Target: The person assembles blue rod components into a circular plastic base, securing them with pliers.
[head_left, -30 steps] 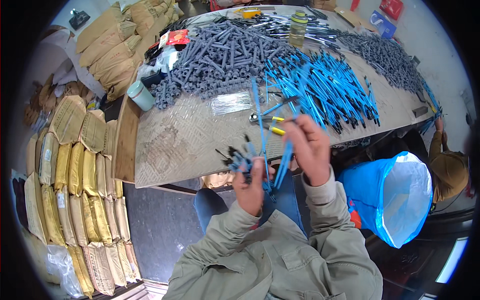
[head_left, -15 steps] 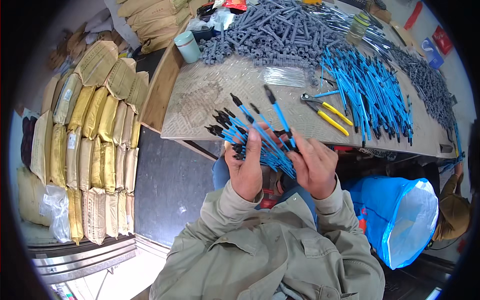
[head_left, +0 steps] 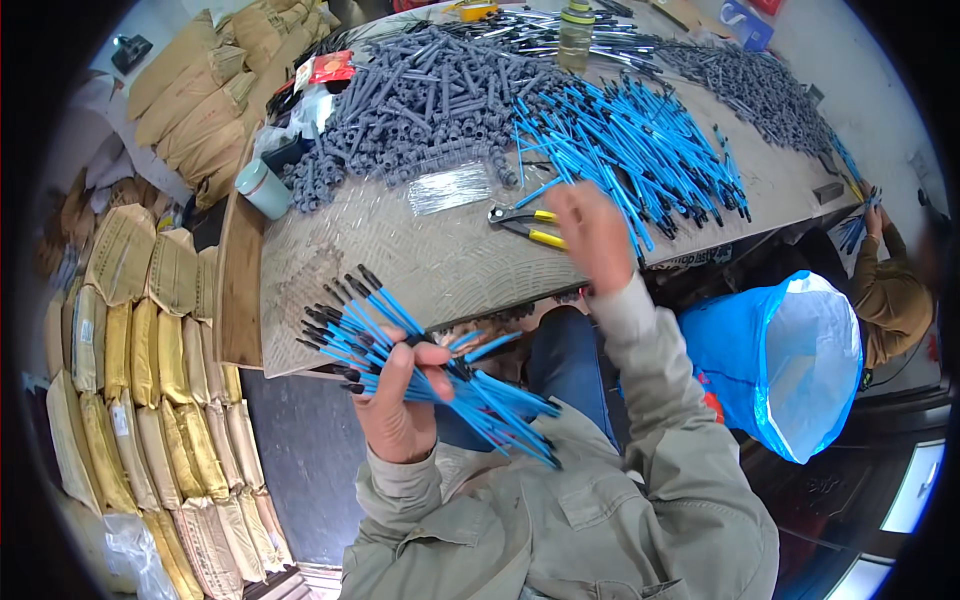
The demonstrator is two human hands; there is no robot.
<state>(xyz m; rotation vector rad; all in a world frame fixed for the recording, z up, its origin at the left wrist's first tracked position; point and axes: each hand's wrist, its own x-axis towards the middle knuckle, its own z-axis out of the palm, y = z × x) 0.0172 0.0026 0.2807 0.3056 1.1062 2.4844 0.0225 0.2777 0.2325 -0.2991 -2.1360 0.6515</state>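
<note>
My left hand [head_left: 398, 405] is closed around a bundle of thin blue sticks with black ends [head_left: 490, 405], held above my lap in front of the table's near edge. The sticks fan out both ways from the grip. My right hand [head_left: 592, 235] is over the near edge of the pile of similar blue sticks [head_left: 640, 150] on the table. It is smeared by motion, and its fingers are not clear enough to show whether they hold anything. Beside it lie pliers with yellow handles [head_left: 545, 237], partly covered by the hand.
A big heap of grey plastic parts [head_left: 420, 100] covers the table's back, with thin clear sticks [head_left: 450, 188] before it. A pale green cup [head_left: 262, 188] and a jar [head_left: 575, 38] stand there. Brown sacks [head_left: 150, 390] are stacked left; a blue bag [head_left: 770, 360] and another person [head_left: 885, 290] are right.
My right hand has left the bundle and moved up and right to the pile of blue sticks. My left hand keeps the bundle. The whole view has turned, shifting the table's things left.
</note>
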